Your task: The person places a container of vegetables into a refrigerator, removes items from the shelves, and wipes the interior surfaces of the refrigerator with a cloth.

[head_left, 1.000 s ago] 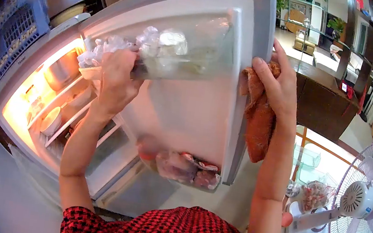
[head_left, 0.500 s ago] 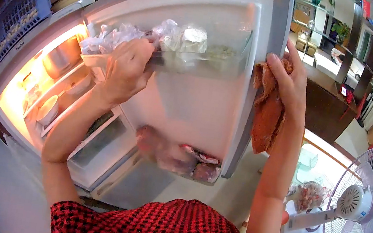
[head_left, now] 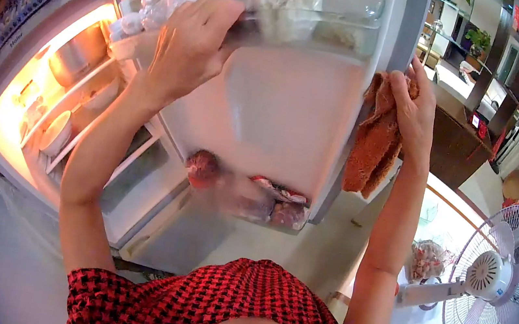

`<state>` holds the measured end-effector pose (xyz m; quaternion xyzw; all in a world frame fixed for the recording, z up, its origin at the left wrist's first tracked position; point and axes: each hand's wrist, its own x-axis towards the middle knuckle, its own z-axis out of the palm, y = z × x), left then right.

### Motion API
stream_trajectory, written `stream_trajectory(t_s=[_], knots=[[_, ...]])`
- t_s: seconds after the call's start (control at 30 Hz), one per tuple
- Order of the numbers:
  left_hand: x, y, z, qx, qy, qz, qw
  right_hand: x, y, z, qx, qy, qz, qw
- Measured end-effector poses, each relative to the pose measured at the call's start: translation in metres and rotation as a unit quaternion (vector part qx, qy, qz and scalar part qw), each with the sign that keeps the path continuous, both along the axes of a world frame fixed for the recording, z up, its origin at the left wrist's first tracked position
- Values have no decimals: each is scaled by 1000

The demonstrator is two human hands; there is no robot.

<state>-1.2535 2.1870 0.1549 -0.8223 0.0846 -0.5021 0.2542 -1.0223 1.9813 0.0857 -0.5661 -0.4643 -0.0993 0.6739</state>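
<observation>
My left hand (head_left: 198, 42) is closed at the rim of the clear upper door shelf (head_left: 350, 22) inside an open fridge door; its fingertips are hidden behind the rim. Knotted plastic bags (head_left: 172, 3) fill the shelf left of the hand, and a white bagged bundle (head_left: 296, 9) stands to its right. A small dark patch shows beside my fingers, too blurred to name. My right hand (head_left: 416, 110) pinches a brown cloth (head_left: 374, 144) against the outer edge of the fridge door (head_left: 266, 110). The cloth hangs down in folds.
Low on the door, another shelf holds a round dark red item (head_left: 202, 167) and wrapped packs (head_left: 285, 213). A pot (head_left: 80, 56) and bowls (head_left: 57, 133) sit in the lit fridge at left. A fan (head_left: 486, 280) and a bag of food (head_left: 429, 260) stand at right.
The upper door shelf and my left hand now appear higher in view. The lower red item is now clearly visible. My right hand keeps the cloth at the door edge.
</observation>
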Motion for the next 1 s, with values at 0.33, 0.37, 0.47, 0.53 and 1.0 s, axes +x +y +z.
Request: stream_trajectory(t_s=[0.33,0.37,0.47,0.53,1.0], knots=[[20,3,-37,30,-282,50,958,5,-3,-4,-51,92,57,993],[22,4,-40,32,-292,64,954,3,-4,-4,-44,58,37,997],[21,6,-42,9,-278,38,960,5,0,-9,-10,50,15,999],[12,3,-34,-11,-227,35,973,16,-1,-12,-31,49,25,998],[-12,25,-44,-10,-45,23,999,-2,-6,-18,-43,36,-48,997]])
